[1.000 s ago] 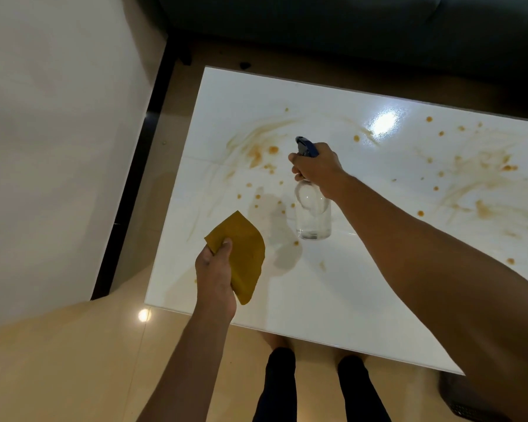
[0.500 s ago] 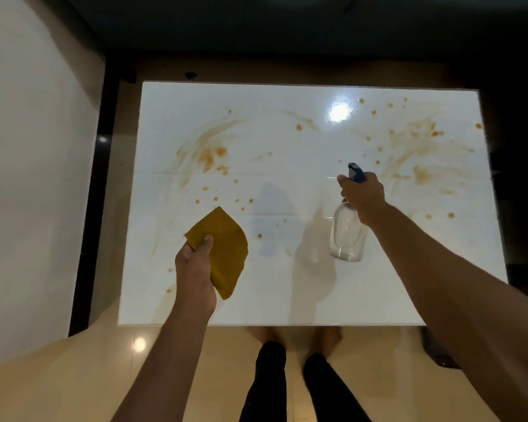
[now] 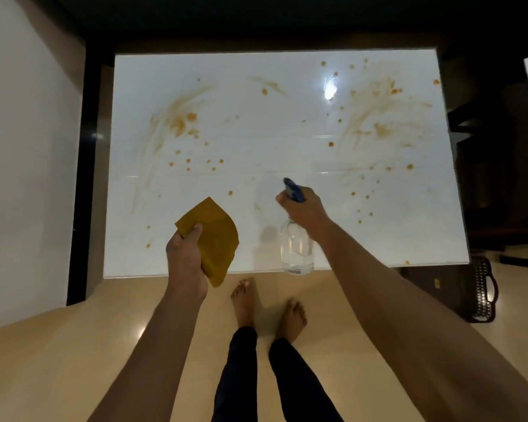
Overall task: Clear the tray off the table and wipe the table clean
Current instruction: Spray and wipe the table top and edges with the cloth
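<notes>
Your left hand [image 3: 185, 260] grasps a folded mustard cloth [image 3: 212, 239], thumb on top, over the near edge of the table [image 3: 256, 132]. Your right hand [image 3: 305, 210] is closed around the neck of a clear spray bottle [image 3: 297, 249] with a blue nozzle [image 3: 293, 190], and the bottle hangs just past that same edge. I think a finger is on the trigger, but the view is too blurred to be sure.

The risk, as I judge it: the bottle body is below your right hand and partly off the table, so spray can fall on the floor near your bare feet [image 3: 269, 309] and make it slippery. Also, wiping before wetting can smear the marks wider.

Beyond both hands the white glossy top has orange-brown stains [image 3: 177, 123]: one smeared patch far beyond the left hand, another far beyond the right hand, with small drops between. No tray stands on the table; a dark basket-like thing [image 3: 482, 293] sits on the floor, outside your right arm.
</notes>
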